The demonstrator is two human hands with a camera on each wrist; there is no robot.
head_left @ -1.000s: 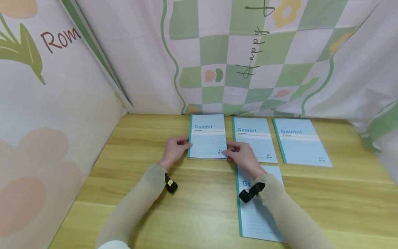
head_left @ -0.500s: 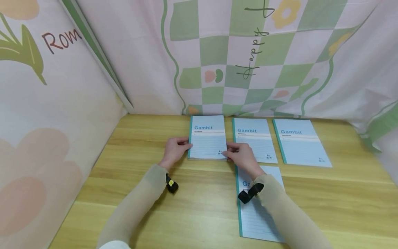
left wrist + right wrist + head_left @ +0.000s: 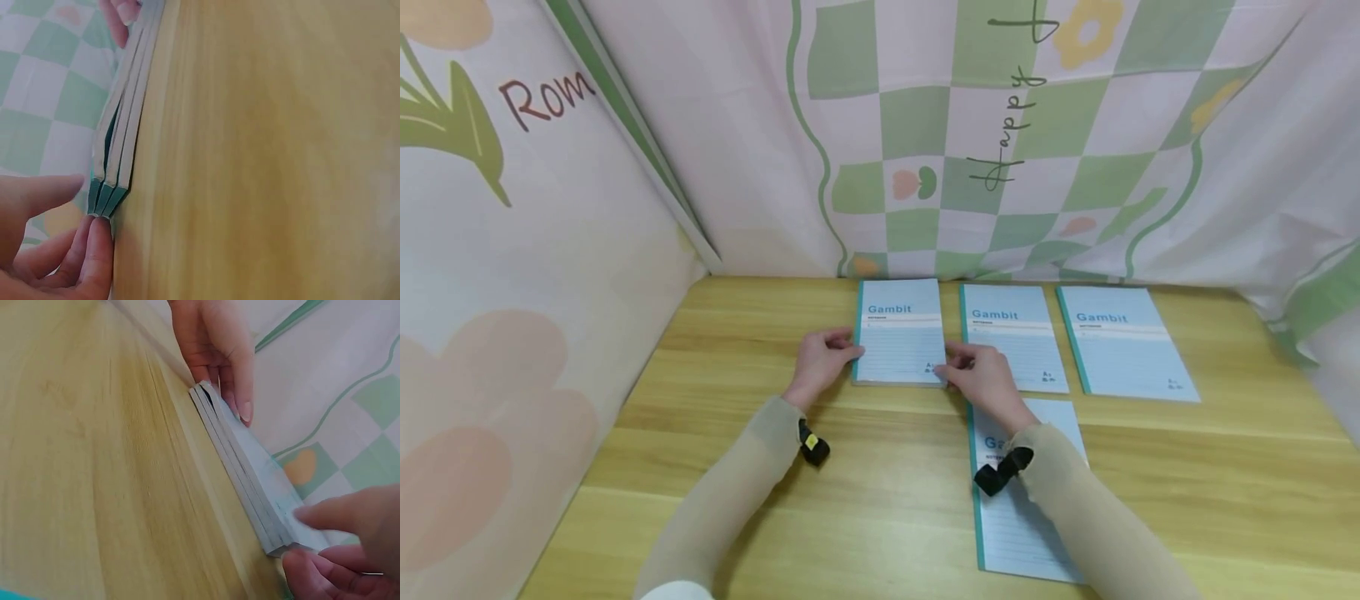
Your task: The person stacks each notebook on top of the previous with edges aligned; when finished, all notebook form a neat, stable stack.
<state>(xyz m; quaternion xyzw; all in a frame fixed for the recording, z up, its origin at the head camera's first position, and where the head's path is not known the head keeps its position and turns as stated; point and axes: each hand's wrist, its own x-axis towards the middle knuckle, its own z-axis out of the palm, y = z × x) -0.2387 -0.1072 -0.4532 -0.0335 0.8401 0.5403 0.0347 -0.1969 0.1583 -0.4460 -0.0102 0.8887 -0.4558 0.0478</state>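
A stack of three light-blue "Gambit" notebooks (image 3: pixel 898 333) with teal spines lies near the back of the table. My left hand (image 3: pixel 822 364) holds its left side, fingertips against the spines (image 3: pixel 107 197) and thumb at the top cover's edge. On the opposite side, my right hand (image 3: pixel 981 375) holds the lower right corner, thumb on the cover and curled fingers at the page edges (image 3: pixel 240 478). A narrow gap shows under the top notebook at the spine end in both wrist views.
Two matching notebooks lie to the right, one near (image 3: pixel 1011 333) and one farther right (image 3: pixel 1127 342). Another notebook (image 3: pixel 1022 533) lies partly under my right forearm. A patterned curtain (image 3: pixel 910 125) hangs behind the wooden table (image 3: pixel 850 517).
The top notebook has slid slightly toward me, and its near edge now lines up more closely with those below. Both hands stay at the stack's sides.
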